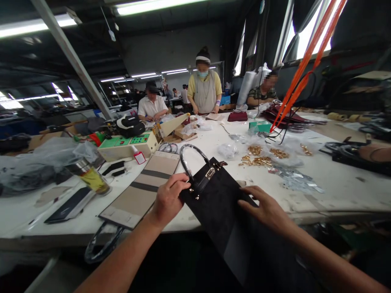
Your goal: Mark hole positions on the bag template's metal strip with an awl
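Note:
A black handbag panel (218,203) slants across the table's front edge, its lower part hanging toward me. Gold hardware and a black strap with a gold buckle (210,173) sit near its far end. A plastic-wrapped handle (195,149) arches up from that end. With fingers pinched together, my left hand (170,196) grips the panel's left corner by the handle's base. My right hand (264,205) holds the panel's right edge, thumb on the near side; some fingertips are hidden. Left of it lies a beige-lined panel (143,189) with dark bands and a wrapped handle (104,244).
Gold metal parts (256,160) and small clear bags (301,181) lie to the right. At left stand a glass bottle of yellow liquid (91,177), a red-labelled glue bottle (139,155) and a beige machine (128,146). Orange strips (301,73) hang at right. Another person's hand (375,152) is at far right.

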Action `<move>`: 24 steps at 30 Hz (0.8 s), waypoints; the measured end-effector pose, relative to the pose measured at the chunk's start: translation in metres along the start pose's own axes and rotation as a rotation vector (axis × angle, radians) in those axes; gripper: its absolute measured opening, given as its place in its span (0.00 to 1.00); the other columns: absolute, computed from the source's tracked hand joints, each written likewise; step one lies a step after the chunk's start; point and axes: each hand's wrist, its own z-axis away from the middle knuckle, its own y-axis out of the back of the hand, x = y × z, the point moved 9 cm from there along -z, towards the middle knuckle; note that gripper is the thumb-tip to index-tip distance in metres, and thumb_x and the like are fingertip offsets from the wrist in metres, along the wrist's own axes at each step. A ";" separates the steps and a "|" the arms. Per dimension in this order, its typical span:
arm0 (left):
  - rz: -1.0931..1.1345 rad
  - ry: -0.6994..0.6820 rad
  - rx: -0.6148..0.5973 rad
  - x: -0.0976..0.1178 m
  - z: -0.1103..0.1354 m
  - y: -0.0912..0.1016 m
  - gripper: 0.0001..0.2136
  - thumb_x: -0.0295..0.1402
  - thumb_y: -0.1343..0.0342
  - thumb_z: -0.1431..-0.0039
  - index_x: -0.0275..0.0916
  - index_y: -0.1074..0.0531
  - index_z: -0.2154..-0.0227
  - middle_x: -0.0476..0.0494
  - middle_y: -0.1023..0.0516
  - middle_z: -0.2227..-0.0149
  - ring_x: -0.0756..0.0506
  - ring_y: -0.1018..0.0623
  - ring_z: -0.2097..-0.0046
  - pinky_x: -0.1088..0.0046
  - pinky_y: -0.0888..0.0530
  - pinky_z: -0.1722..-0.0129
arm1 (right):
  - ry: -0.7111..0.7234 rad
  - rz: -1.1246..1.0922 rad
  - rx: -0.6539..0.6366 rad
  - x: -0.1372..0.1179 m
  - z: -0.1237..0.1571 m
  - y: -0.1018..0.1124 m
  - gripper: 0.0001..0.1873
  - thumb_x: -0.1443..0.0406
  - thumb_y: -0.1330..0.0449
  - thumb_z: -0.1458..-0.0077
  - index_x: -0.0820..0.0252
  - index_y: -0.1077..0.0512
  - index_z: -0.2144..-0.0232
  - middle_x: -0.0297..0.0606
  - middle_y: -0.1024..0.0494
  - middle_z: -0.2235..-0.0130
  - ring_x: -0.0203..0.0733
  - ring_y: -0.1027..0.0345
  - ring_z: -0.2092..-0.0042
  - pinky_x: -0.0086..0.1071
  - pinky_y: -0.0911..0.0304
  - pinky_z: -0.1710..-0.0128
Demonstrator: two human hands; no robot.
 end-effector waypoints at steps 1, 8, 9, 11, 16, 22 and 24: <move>0.011 0.003 0.002 0.000 0.000 0.000 0.12 0.15 0.43 0.36 0.39 0.28 0.58 0.43 0.23 0.52 0.49 0.19 0.49 0.74 0.21 0.49 | -0.048 -0.007 -0.006 0.013 -0.013 -0.002 0.30 0.44 0.37 0.40 0.55 0.23 0.43 0.46 0.23 0.42 0.57 0.28 0.41 0.50 0.35 0.36; 0.018 0.049 0.031 -0.012 -0.002 -0.002 0.10 0.17 0.41 0.35 0.39 0.27 0.58 0.44 0.23 0.51 0.50 0.21 0.48 0.74 0.24 0.43 | -0.227 -0.292 -0.284 0.033 -0.054 -0.019 0.32 0.38 0.40 0.39 0.59 0.21 0.51 0.41 0.17 0.50 0.56 0.23 0.47 0.42 0.30 0.47; 0.017 0.071 0.021 -0.018 0.000 -0.006 0.10 0.17 0.41 0.35 0.39 0.27 0.58 0.44 0.23 0.51 0.50 0.21 0.49 0.74 0.24 0.44 | -0.248 -0.312 -0.263 0.033 -0.055 -0.013 0.32 0.39 0.40 0.39 0.59 0.21 0.53 0.40 0.16 0.52 0.55 0.22 0.49 0.41 0.30 0.50; 0.021 0.111 -0.003 -0.030 0.004 -0.017 0.10 0.17 0.41 0.36 0.40 0.27 0.59 0.45 0.23 0.53 0.50 0.20 0.50 0.74 0.23 0.46 | -0.285 -0.356 -0.213 0.035 -0.054 0.001 0.30 0.40 0.38 0.39 0.59 0.21 0.53 0.39 0.16 0.54 0.53 0.22 0.52 0.39 0.30 0.53; 0.070 0.195 -0.012 -0.047 0.005 -0.050 0.07 0.22 0.40 0.36 0.39 0.25 0.59 0.44 0.22 0.54 0.47 0.19 0.52 0.71 0.22 0.48 | -0.312 -0.416 -0.125 0.041 -0.049 0.042 0.26 0.45 0.36 0.39 0.57 0.20 0.52 0.37 0.15 0.54 0.51 0.21 0.53 0.37 0.29 0.55; 0.314 0.319 -0.133 -0.054 0.016 -0.132 0.06 0.30 0.41 0.36 0.43 0.22 0.58 0.46 0.20 0.55 0.47 0.17 0.56 0.76 0.18 0.59 | -0.284 -0.382 -0.022 0.062 -0.043 0.105 0.22 0.47 0.35 0.39 0.58 0.18 0.57 0.38 0.16 0.56 0.50 0.22 0.55 0.39 0.29 0.52; 0.363 0.417 -0.188 -0.060 0.032 -0.167 0.07 0.39 0.39 0.35 0.45 0.22 0.59 0.49 0.19 0.58 0.48 0.17 0.61 0.76 0.17 0.62 | -0.347 -0.461 0.041 0.079 -0.035 0.129 0.24 0.46 0.33 0.43 0.59 0.18 0.56 0.39 0.15 0.56 0.50 0.21 0.57 0.40 0.27 0.53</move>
